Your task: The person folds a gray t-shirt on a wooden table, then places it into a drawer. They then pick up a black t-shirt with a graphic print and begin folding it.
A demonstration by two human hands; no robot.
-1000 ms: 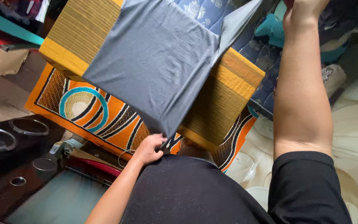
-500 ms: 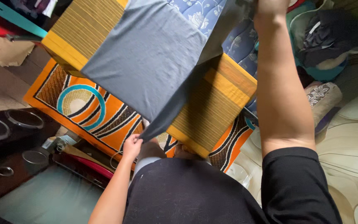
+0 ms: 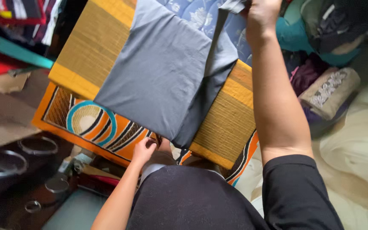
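Observation:
A grey cloth [image 3: 162,72] hangs stretched in front of me, folded over on its right side. My right hand [image 3: 263,15] is raised at the top and grips its upper corner. My left hand [image 3: 143,149] is low, near my black shirt, pinching the cloth's bottom edge. Behind the cloth lies a mustard-yellow woven fabric [image 3: 226,119] on top of an orange patterned cloth with blue and black rings [image 3: 90,121].
A blue floral bedcover [image 3: 196,15] shows at the top. Piled clothes and a small embroidered pouch [image 3: 329,91] lie to the right on a cream floral mat [image 3: 363,140]. Dark furniture with round metal rings [image 3: 18,157] stands at the left.
The grey cloth's right side has folded in and the cloth now hangs narrower. My right hand shifted left; my left hand stayed low at the bottom edge. The view tilted.

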